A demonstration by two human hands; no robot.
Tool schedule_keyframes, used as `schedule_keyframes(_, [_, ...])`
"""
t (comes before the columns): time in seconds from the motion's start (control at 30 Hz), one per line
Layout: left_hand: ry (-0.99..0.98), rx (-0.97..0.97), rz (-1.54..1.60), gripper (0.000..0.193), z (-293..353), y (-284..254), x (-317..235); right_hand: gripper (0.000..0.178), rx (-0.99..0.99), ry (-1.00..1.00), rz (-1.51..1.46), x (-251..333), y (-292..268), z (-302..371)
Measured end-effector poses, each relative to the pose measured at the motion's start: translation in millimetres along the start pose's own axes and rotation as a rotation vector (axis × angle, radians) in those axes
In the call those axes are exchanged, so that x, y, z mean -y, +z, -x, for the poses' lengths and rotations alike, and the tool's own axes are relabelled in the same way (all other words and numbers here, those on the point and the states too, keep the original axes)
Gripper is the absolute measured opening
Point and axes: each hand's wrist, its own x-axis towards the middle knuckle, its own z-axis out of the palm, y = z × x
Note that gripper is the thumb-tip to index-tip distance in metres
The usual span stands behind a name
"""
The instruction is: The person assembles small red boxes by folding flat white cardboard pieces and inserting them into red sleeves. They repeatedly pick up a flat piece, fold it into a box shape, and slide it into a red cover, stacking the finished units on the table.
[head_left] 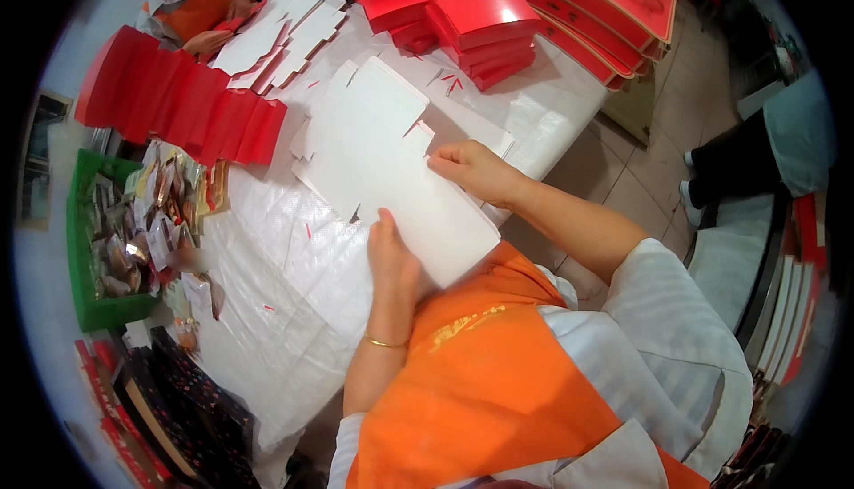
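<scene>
A flat white die-cut cardboard blank (436,213) with notched edges lies tilted between my hands, its near end over my orange apron. My left hand (391,253) grips its left edge, thumb upward along the card and the other fingers hidden beneath. On the opposite edge, close to a notch, my right hand (471,172) is closed with curled fingers on the card. Beyond it, more white cardboard blanks (329,124) spread over the table, partly covered by the held one.
Folded red boxes (178,98) stand in a row at left, and red boxes (485,18) are stacked behind. A green crate (84,284) beside wrapped packets edges the plastic-covered table (294,302). Across the table, a person (209,4) handles blanks; another person (756,160) stands at right.
</scene>
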Motion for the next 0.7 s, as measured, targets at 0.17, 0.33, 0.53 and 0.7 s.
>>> schedule_keyframes(0.17, [0.029,-0.012,0.214,0.036,-5,-12,2,0.031,0.118,0.048,-0.306,11,17,12])
schedule_keyframes(0.33, [-0.005,0.003,0.323,0.035,-10,-24,4,0.031,0.131,-0.046,-0.227,17,26,17])
schedule_keyframes(0.53, [-0.049,0.076,0.453,0.036,-11,-27,4,0.029,0.019,-0.174,0.144,24,23,13])
schedule_keyframes(0.7, [-0.071,0.093,0.552,0.035,-11,-29,7,0.029,-0.059,-0.458,0.489,40,24,14])
